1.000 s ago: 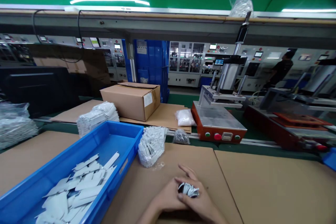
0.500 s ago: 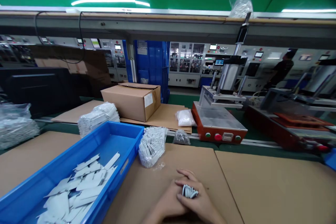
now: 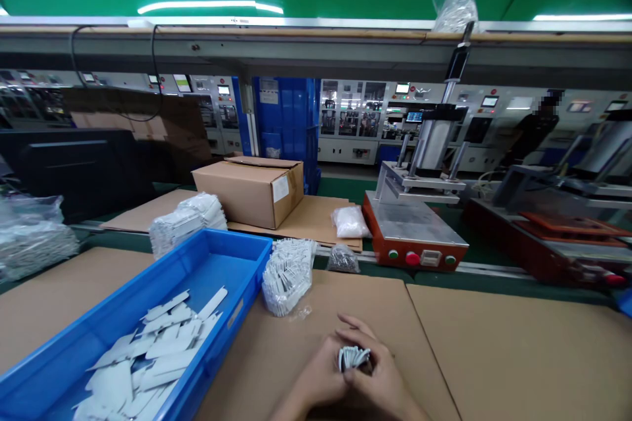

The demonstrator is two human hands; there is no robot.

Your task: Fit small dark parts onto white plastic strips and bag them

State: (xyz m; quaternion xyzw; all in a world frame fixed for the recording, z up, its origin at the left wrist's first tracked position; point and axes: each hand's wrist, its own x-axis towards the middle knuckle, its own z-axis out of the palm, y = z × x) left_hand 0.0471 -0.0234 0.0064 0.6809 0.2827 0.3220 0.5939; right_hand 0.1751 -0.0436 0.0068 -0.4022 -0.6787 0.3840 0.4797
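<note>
Above the cardboard sheet [image 3: 257,375], my two hands meet around a small stack of thin white parts [image 3: 353,358]. My left hand [image 3: 320,371] closes on the stack from the left. From the right, my right hand [image 3: 378,368] wraps it, its thumb in front and its fingers behind. Only the curved ends of the parts show between the hands. To the left, a blue bin [image 3: 247,247] holds loose flat white pieces [image 3: 165,345]. A clear bag of similar white parts [image 3: 289,273] leans beside the bin's right corner.
A press with a red base [image 3: 415,253] stands behind on the right, another [image 3: 553,243] farther right. Behind the bin are a cardboard box [image 3: 251,187], a white bag [image 3: 349,221] and a bag of small dark parts [image 3: 343,258]. A person [image 3: 533,128] is in the right background.
My hands have shifted slightly around the stack, and more of the white parts' ends now shows between them. The camera view has moved a little.
</note>
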